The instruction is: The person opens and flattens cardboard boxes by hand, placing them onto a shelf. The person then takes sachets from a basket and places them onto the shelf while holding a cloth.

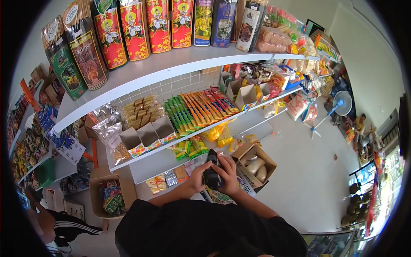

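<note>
A dark black object (212,177), perhaps a small packet or pouch, is held upright in front of my chest between both hands. My left hand (198,176) grips its left side with the fingers closed. From the right, my right hand (229,173) wraps its fingers over the object's upper part. What exactly it is cannot be made out. Just beyond my hands, green and yellow packets (190,147) lie on a lower shelf, and a cardboard box (269,159) with brown bundles stands to the right.
On the top shelf (171,58) stand red incense packs (159,25). The middle shelf holds orange sachets (195,109) and small open boxes (148,136). At left are a carton of packets (112,192) and another person's leg (75,225). A fan (342,102) stands at far right.
</note>
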Motion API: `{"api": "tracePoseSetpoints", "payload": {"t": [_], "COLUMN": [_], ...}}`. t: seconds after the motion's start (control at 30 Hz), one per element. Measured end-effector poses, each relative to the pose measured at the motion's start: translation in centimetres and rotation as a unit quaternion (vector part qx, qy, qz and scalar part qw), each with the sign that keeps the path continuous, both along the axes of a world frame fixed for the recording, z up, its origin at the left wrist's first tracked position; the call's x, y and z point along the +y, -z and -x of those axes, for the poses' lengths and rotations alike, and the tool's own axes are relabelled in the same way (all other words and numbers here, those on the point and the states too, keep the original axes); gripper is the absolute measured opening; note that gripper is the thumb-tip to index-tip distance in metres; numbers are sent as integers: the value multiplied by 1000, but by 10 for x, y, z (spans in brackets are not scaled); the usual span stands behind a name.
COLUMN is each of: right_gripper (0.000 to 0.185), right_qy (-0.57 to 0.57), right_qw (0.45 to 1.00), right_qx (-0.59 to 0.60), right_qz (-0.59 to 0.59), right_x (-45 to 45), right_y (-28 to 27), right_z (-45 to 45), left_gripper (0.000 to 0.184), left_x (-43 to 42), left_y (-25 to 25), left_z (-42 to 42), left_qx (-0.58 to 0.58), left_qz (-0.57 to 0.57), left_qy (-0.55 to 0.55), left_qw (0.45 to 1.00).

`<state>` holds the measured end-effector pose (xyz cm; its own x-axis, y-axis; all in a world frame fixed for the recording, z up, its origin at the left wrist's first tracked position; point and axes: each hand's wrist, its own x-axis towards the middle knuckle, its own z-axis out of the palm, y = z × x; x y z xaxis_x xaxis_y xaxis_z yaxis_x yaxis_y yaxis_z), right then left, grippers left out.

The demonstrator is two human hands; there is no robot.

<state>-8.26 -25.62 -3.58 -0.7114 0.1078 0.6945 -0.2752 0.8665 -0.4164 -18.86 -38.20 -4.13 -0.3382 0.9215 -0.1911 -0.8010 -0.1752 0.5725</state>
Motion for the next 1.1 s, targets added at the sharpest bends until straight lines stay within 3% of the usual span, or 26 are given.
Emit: {"api": "tracePoseSetpoints", "payload": {"t": [0.07,0.13,0.2,0.33,0.43,0.67,0.77,0.83,0.87,0.93,0.97,1.0,1.07,1.1], "right_gripper": [70,74,73,64,65,61,63,66,67,69,68,68,68,69], "right_qy": [5,-22,-64,-5,20,128,94,10,-34,-15,8,29,55,63], "right_qw": [996,995,989,995,1000,988,991,997,997,998,999,999,997,996], "right_qx": [-77,-96,-91,-57,6,-62,14,13,-5,-59,-43,-26,-19,-36], "right_qz": [-41,6,99,78,12,65,91,76,64,14,-11,-37,-43,-43], "right_x": [-2,-11,-21,-22,-12,37,20,-2,-14,-25,-21,-16,-1,5], "right_y": [-15,-31,-38,-19,-15,-11,-47,-58,-61,-44,-32,-20,-2,3], "right_z": [0,-2,-3,1,3,2,-1,-2,-1,2,3,6,4,1], "left_gripper": [50,54,56,56,54,55,55,55,52,49,46,46,43,40], "left_x": [1,8,12,11,12,4,12,17,15,20,15,14,13,8], "left_y": [-8,-8,-15,4,-3,-18,-11,-22,-7,5,0,-8,-17,-13], "left_z": [4,-1,-12,-10,-8,6,17,15,15,12,5,0,-7,-3], "left_qx": [-42,-34,-47,-30,-22,18,26,-3,-25,-144,-98,-98,6,-2], "left_qz": [-30,-10,-83,-96,-70,-119,-96,-89,-118,-306,-152,-153,-48,-44], "left_qy": [3,-11,-64,-18,-65,-79,-115,-135,-83,28,-32,-34,-111,-73], "left_qw": [999,999,993,995,995,990,988,987,989,941,983,983,993,996]}}
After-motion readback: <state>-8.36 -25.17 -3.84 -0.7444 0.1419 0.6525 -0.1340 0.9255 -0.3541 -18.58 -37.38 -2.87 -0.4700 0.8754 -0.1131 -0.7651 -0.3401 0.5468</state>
